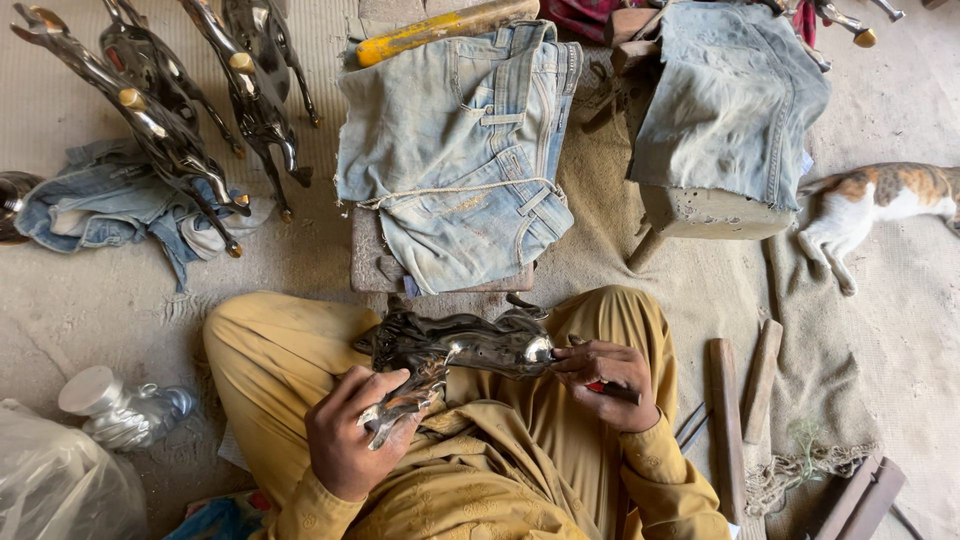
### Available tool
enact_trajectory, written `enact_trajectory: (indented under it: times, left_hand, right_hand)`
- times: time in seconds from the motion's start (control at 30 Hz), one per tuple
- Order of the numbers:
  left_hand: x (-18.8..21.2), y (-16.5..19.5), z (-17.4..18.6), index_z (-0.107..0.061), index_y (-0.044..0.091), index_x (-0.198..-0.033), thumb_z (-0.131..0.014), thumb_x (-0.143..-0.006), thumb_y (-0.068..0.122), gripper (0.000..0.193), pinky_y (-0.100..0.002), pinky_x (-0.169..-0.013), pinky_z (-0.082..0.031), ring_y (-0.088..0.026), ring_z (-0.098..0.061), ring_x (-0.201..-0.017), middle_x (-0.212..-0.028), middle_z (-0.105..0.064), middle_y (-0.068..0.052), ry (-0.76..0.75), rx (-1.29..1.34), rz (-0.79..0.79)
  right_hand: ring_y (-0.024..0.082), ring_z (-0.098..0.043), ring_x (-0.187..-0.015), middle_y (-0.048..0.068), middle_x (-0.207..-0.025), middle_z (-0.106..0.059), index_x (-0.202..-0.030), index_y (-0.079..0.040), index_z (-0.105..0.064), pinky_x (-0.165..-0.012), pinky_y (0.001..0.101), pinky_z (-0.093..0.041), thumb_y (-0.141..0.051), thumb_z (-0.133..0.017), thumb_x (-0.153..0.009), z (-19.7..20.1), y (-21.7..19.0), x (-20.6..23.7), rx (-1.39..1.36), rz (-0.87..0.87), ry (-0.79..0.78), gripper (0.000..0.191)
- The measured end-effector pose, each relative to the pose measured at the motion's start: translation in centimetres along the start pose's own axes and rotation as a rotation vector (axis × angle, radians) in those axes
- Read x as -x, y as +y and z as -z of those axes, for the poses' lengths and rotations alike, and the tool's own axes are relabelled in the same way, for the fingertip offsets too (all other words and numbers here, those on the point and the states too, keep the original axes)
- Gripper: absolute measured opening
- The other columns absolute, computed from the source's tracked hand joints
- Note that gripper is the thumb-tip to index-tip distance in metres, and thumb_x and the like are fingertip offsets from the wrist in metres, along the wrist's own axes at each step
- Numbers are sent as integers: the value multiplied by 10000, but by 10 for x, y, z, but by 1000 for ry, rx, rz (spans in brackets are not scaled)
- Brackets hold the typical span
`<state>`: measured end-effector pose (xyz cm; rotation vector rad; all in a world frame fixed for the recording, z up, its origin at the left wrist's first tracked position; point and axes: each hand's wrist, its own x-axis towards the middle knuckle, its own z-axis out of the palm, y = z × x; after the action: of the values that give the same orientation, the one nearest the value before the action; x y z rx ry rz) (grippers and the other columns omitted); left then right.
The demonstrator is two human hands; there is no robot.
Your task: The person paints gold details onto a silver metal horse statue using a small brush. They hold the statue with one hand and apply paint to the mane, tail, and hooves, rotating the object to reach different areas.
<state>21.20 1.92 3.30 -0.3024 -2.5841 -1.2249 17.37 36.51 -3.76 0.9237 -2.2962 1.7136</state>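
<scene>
**Polished metal horse held over the lap on a workshop floor**

A dusty floor covered with worn sacking (900, 330) fills the view, with the person sitting cross-legged on it in mustard-yellow clothes. Across the lap lies a shiny dark metal horse figure (450, 352). The left hand (350, 435) is clamped around the figure's lower end, fingers curled about the legs. The right hand (605, 375) is closed on a small tool with a red handle (598, 387), its fingertips touching the figure's bright rounded end. Just ahead of the knees sits a low block padded with folded jeans (465, 150). A second denim-covered block (725, 110) stands to the right. Finished metal horses (170, 110) stand at upper left over a denim rag (100, 205). A cat (880, 200) lies at right.
</scene>
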Motion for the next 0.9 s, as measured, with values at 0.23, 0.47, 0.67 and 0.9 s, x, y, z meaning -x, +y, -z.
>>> enact_trajectory:
  times: [0.23, 0.47, 0.67, 0.9]
  left_hand:
    - [-2, -4, -6, -718, 43, -1033, -880, -682, 130, 396, -332, -572, -559, -221, -712, -665, -826, -673, -88, -2, -26, -7]
    - [4, -18, -11, -713, 48, -1003, -880, -690, 143, 367, -343, -597, -574, -227, -706, -689, -833, -692, -91, 70, 12, -99]
    - [-8, -46, -9, -705, 60, -914, -853, -831, 288, 284, -284, -524, -551, -107, -716, -578, -738, -730, -18, 163, 132, -135]
    - [-45, -47, 25, -763, 79, -873, -743, -937, 386, 313, -277, -542, -483, -104, -670, -586, -727, -744, -3, 197, 195, 63]
  right_hand:
    - [279, -796, -936, 173, -944, -770, -801, -25, -594, -882, 401, -667, 20, -714, -903, -19, 29, 26, -262, -219, 522, 164]
    - [197, -701, -682, 167, -941, -754, -844, -7, -571, -652, 321, -591, -1, -722, -873, -19, 60, 21, -610, -568, 682, 154]
    - [133, -610, -667, 127, -810, -639, -890, 22, -601, -626, 278, -527, 40, -748, -945, -19, 27, 0, -542, -448, 755, 158]
    - [146, -690, -731, 161, -912, -730, -902, 8, -614, -612, 234, -534, 46, -737, -923, -12, -61, -44, -464, -311, 904, 131]
